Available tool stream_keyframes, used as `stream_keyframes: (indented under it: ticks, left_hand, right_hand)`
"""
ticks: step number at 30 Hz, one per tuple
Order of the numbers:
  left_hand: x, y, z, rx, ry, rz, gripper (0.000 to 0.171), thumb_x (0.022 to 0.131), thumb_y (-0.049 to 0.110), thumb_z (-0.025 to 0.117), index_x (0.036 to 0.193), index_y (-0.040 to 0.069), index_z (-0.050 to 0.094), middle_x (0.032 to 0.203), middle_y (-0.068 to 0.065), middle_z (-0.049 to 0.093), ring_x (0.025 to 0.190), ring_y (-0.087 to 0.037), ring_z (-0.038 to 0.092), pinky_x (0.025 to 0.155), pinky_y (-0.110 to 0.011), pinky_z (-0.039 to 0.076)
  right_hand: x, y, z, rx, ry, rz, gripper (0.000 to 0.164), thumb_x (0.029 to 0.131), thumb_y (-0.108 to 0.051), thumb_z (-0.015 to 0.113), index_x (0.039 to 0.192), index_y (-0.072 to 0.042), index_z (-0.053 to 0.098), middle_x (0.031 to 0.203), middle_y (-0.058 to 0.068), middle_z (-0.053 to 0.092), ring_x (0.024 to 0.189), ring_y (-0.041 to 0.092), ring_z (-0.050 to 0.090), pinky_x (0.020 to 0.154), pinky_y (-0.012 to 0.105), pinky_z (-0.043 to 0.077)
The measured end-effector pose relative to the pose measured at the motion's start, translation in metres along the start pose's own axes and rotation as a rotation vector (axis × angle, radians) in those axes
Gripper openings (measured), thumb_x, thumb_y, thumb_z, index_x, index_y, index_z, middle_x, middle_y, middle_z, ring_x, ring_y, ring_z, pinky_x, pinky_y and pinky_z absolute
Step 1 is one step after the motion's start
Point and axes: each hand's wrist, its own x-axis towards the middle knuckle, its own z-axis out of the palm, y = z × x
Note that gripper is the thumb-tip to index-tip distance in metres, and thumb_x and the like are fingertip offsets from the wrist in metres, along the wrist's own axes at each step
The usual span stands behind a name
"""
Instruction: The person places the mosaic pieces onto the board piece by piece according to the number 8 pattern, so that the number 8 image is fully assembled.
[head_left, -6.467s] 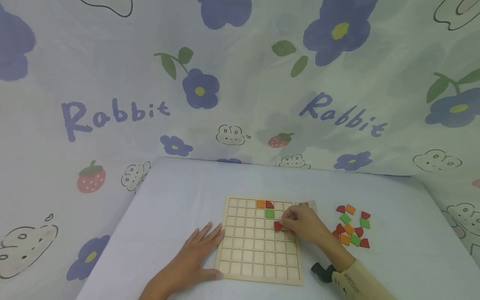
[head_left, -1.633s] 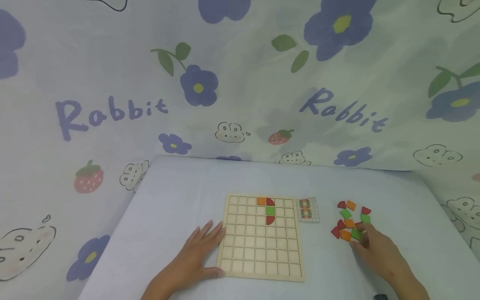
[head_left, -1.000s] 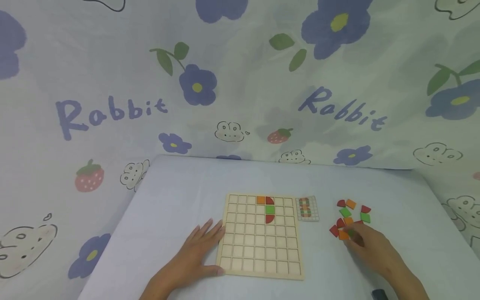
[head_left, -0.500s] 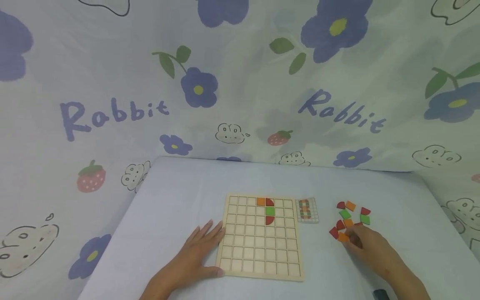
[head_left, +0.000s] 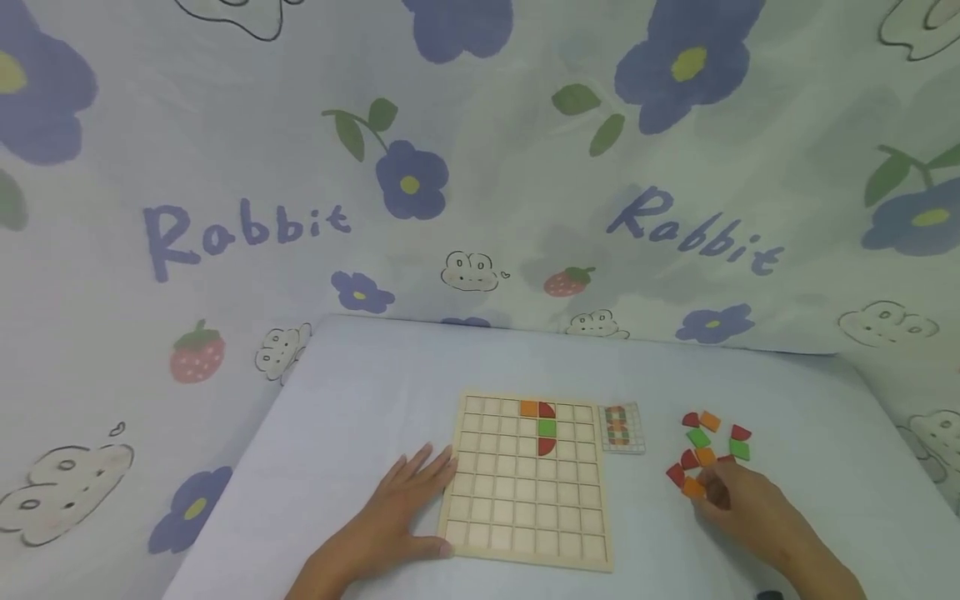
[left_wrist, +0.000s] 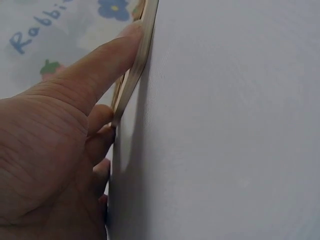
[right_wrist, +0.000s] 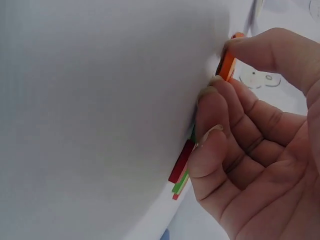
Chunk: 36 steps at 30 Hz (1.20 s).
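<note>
My left hand [head_left: 401, 508] lies spread at the left edge of a wooden grid board [head_left: 525, 521], fingertips and thumb at its frame. In the left wrist view the thumb [left_wrist: 95, 70] rests along the board's edge [left_wrist: 135, 75]. My right hand [head_left: 757, 508] bends over the loose tiles, thumb and index finger pinching an orange square tile [right_wrist: 228, 65]. That orange tile [head_left: 693, 488] is at the near side of the cluster. In the board's cells lie an orange square [head_left: 529, 408], two red quarter-round tiles [head_left: 547, 447] and a green square [head_left: 547, 428].
A small pattern card [head_left: 622, 429] lies right of the board. Several loose red, orange and green tiles [head_left: 698, 437] spread between it and my right hand; some are partly hidden by the hand. A patterned cloth [head_left: 465, 233] hangs behind the table [head_left: 375, 375].
A red quarter-round tile has been laid in the board, and my right hand has moved from the board to the loose tiles. A green tile beside the fingers is now hidden. My left hand stays put.
</note>
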Motion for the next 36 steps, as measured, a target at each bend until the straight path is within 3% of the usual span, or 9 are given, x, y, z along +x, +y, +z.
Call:
stream_keyframes:
  ticks: [10,15,27,36]
  left_hand:
    - [0.002,-0.001,0.001,0.005,-0.022,-0.019,0.104,0.082,0.060,0.078,0.166,0.021,0.030,0.173,0.011,0.014,0.161,-0.022,0.000,0.126,-0.038,-0.010]
    - [0.002,-0.001,0.001,0.010,-0.031,-0.025,0.105,0.082,0.061,0.077,0.167,0.022,0.029,0.173,0.011,0.012,0.161,-0.021,-0.002,0.126,-0.039,-0.011]
    - [0.002,0.000,0.000,0.002,-0.028,-0.026,0.105,0.081,0.059,0.079,0.166,0.021,0.031,0.173,0.010,0.014,0.161,-0.023,0.000,0.126,-0.039,-0.009]
    - [0.003,0.001,0.001,0.008,-0.011,-0.024,0.105,0.080,0.060,0.079,0.165,0.019,0.033,0.173,0.009,0.017,0.161,-0.024,0.003,0.127,-0.049,-0.004]
  right_hand:
    - [-0.003,-0.024,-0.008,0.006,0.114,-0.092,0.033,0.085,-0.015,0.082,0.113,-0.001,0.070,0.088,-0.002,0.065,0.082,0.016,0.058,0.069,0.032,0.057]
    - [0.001,-0.049,-0.006,0.032,0.105,-0.132,0.028,0.084,-0.015,0.082,0.110,-0.007,0.072,0.086,-0.005,0.063,0.081,0.014,0.056,0.066,0.027,0.054]
    - [0.018,-0.106,-0.002,-0.032,0.134,-0.359,0.021,0.086,-0.016,0.080,0.106,-0.014,0.071,0.087,-0.012,0.060,0.080,0.007,0.055,0.068,0.025,0.054]
    - [0.039,-0.144,0.015,-0.034,0.125,-0.462,0.021,0.086,-0.015,0.077,0.106,-0.011,0.072,0.086,-0.012,0.058,0.077,0.007,0.053,0.069,0.027,0.053]
